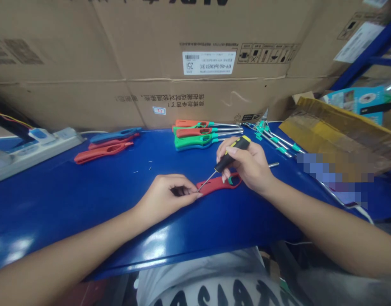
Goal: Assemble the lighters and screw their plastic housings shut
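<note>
A red gas lighter with a green trigger and a metal tube lies on the blue table in front of me. My left hand pinches the near left end of its handle between thumb and fingers. Wrapped in my right hand is a screwdriver with a black and yellow handle. Its thin shaft slants down to the left, and the tip meets the lighter's end beside my left fingertips. Whether a screw sits under the tip is too small to tell.
Assembled lighters in orange and green lie at the back. Red and blue handle shells rest at the left, near a white power strip. Several tiny screws are scattered mid-table. Metal tubes and a taped cardboard piece occupy the right.
</note>
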Demonstrator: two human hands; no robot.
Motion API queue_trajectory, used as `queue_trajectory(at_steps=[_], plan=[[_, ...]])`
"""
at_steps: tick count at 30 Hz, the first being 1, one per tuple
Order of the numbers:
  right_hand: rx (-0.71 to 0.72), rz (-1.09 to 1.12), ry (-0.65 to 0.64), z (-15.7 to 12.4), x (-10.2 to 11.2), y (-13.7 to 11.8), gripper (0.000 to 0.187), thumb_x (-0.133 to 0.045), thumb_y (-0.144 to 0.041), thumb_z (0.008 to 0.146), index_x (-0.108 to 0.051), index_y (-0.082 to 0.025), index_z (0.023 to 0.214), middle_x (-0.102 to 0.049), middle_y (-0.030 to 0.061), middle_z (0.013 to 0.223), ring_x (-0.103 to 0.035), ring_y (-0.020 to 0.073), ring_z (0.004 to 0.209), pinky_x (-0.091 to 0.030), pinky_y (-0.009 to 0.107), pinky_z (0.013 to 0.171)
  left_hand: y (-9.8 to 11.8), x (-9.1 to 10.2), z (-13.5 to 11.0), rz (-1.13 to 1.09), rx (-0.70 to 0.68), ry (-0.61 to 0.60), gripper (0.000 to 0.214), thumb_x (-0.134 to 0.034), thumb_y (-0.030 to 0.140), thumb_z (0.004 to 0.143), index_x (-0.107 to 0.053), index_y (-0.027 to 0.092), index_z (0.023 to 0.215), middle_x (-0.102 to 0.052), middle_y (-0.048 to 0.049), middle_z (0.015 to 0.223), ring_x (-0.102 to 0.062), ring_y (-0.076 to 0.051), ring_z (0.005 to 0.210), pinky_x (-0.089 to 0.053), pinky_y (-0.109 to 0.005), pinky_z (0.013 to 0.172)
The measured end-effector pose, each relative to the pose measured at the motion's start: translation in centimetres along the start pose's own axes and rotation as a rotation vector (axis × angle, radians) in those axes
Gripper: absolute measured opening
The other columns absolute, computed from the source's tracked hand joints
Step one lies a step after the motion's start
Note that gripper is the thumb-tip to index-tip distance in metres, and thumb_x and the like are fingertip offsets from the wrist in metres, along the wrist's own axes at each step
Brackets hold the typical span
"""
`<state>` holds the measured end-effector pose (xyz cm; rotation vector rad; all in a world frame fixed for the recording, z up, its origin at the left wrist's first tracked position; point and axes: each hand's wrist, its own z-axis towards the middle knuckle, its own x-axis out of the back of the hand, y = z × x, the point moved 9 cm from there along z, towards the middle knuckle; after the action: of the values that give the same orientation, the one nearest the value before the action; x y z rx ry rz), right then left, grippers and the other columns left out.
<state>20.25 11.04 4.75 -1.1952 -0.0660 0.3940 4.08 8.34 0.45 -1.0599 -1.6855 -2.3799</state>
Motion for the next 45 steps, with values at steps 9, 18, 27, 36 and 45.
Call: queue_trajectory(at_steps=[9, 18, 27, 36, 45], plan=[[0.053, -0.031, -0.043, -0.2, -0.3, -1.0, 0.020, -0.065, -0.032, 0.093, -0.065, -0.015, 0.081, -0.064, -0.0004, 0.079, -0.061, 0.0089, 0.047, -0.054, 0.023, 0.044, 0.6, 0.1, 0.0, 0.008, -0.004, 0.005, 0.013, -0.079, 0.032, 0.083, -0.078, 0.019, 0.079, -0.073, 0.0000, 0.074, -0.061, -0.011, 0.062, -0.046, -0.021, 0.059], [0.091, -0.180, -0.031, -1.2, -1.5, -2.1, 0.029, -0.068, -0.035, 0.091, -0.063, -0.018, 0.114, -0.070, 0.0002, 0.083, -0.063, 0.0086, 0.047, -0.055, 0.022, 0.046, 0.4, 0.7, -0.1, 0.038, -0.039, 0.073, 0.015, -0.082, 0.035, 0.080, -0.079, 0.020, 0.077, -0.075, -0.0014, 0.076, -0.065, -0.013, 0.063, -0.049, -0.024, 0.061], [0.157, -0.248, 0.128, -1.7, -0.7, -3.4, 0.043, -0.076, -0.040, 0.086, -0.058, -0.031, 0.124, -0.070, -0.0016, 0.081, -0.060, 0.0096, 0.047, -0.051, 0.022, 0.041, 1.4, 0.6, -0.1, 0.160, -0.169, 0.066, 0.042, -0.086, 0.041, 0.076, -0.074, 0.022, 0.111, -0.076, -0.0057, 0.109, -0.069, -0.022, 0.100, -0.055, -0.035, 0.093], [0.247, -0.391, 0.098, -1.7, -1.0, -4.1, 0.030, -0.070, -0.033, 0.092, -0.059, -0.028, 0.119, -0.070, -0.0006, 0.085, -0.065, 0.0101, 0.055, -0.058, 0.025, 0.054, 1.0, -0.9, -0.1, 0.226, -0.222, -0.050, 0.045, -0.074, 0.032, 0.089, -0.063, 0.023, 0.131, -0.071, -0.0064, 0.125, -0.063, -0.023, 0.116, -0.050, -0.040, 0.104], [0.254, -0.405, 0.121, -2.0, -0.7, -4.1, 0.034, -0.075, -0.032, 0.087, -0.062, -0.028, 0.118, -0.071, 0.0041, 0.102, -0.072, 0.0156, 0.074, -0.060, 0.028, 0.061, 1.3, -1.2, 0.0, 0.223, -0.243, -0.081, 0.042, -0.068, 0.030, 0.093, -0.062, 0.024, 0.134, -0.071, -0.0073, 0.122, -0.062, -0.023, 0.115, -0.050, -0.041, 0.103]])
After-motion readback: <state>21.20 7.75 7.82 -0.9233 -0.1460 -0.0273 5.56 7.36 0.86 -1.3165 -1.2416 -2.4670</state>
